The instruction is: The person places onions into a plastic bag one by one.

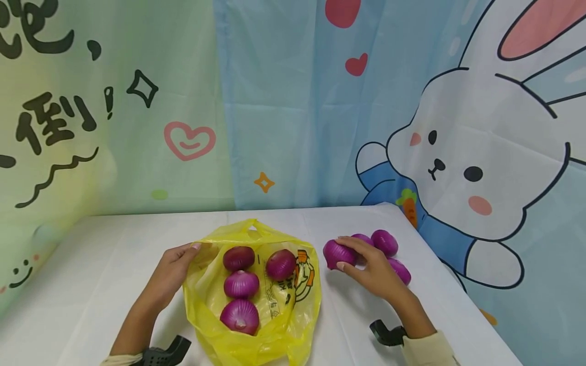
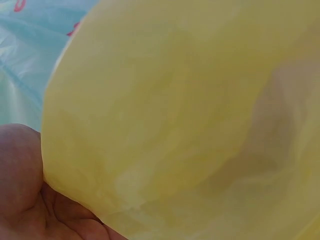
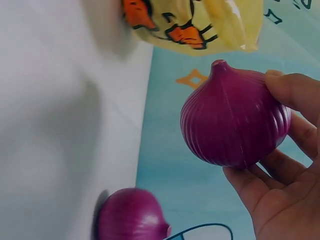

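Note:
At its left rim, a yellow plastic bag [image 1: 293,335] is held by my left hand [image 1: 176,264], thumb on the edge. The bag lies spread with its mouth wide, and several purple onions [image 1: 241,284] lie inside it. To the right of the bag, my right hand [image 1: 373,267] grips a purple onion [image 1: 338,253] between thumb and fingers. In the right wrist view this onion [image 3: 232,120] has its pointed tip up and appears raised off the table. The left wrist view is mostly filled by the bag's film [image 2: 165,115], with part of my left hand [image 2: 55,215] at lower left.
Three more purple onions stand grouped behind and beside my right hand, one at the back [image 1: 384,242] and one nearer [image 1: 400,271]; the third [image 1: 362,238] is partly hidden. A white cloth [image 1: 110,269] covers the table. A printed curtain [image 1: 284,127] hangs behind its far edge.

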Motion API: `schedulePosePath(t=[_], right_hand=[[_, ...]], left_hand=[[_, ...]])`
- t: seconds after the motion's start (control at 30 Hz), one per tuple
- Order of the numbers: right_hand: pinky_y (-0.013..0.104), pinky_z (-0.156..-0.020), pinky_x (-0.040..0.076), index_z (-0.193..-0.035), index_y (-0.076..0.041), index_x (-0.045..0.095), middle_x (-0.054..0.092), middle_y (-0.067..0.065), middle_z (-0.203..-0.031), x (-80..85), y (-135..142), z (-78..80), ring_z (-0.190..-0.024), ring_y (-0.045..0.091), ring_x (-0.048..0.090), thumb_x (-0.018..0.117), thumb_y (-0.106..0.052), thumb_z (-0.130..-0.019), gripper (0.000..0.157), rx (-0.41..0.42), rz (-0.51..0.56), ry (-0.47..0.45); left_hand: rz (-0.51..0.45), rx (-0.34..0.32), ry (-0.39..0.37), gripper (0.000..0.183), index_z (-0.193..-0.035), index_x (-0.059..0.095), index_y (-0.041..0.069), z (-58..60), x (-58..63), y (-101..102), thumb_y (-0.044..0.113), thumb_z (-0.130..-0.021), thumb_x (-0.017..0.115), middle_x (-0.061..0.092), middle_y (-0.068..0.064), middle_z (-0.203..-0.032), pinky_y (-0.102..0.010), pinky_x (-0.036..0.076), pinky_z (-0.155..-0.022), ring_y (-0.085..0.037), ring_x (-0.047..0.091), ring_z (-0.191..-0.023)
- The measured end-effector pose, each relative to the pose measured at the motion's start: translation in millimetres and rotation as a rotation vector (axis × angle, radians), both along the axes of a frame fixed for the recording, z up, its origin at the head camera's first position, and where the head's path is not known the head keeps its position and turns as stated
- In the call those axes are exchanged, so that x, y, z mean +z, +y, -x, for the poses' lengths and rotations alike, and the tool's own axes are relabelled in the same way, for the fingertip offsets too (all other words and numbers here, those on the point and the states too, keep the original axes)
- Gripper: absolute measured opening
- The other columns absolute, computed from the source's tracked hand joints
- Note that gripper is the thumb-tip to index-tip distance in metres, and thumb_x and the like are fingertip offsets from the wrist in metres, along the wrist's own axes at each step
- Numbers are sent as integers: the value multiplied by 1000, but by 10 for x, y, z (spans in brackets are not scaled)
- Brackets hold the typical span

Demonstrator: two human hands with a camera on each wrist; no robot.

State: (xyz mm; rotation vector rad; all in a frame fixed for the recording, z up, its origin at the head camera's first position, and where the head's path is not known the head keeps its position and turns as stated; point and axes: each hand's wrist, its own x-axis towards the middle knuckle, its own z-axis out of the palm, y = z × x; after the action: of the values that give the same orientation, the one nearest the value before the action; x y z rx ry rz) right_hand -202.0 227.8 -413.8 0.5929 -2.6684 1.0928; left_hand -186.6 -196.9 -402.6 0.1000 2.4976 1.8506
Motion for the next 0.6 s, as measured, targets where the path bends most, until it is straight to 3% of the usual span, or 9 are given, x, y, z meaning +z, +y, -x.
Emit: schedulePosePath(t=[0.17, 0.6], right_hand=[[43, -89, 50, -137, -18, 56, 54, 5, -137, 77, -73, 6, -124, 28, 51, 78, -17, -84, 57, 36, 58, 43], [45, -89, 49, -136, -19, 58, 55, 4, -137, 188, -272, -28, -123, 31, 52, 78, -20, -84, 55, 68, 187, -4]], left_hand=[[2, 2, 0, 50, -132, 53, -10, -2, 6, -4, 31, -106, 38, 56, -21, -130, -19, 46, -87, -26, 56, -112], [-5, -2, 4, 50, -132, 53, -9, 6, 9, -6, 31, -107, 38, 55, -22, -132, -21, 46, -88, -28, 55, -115]])
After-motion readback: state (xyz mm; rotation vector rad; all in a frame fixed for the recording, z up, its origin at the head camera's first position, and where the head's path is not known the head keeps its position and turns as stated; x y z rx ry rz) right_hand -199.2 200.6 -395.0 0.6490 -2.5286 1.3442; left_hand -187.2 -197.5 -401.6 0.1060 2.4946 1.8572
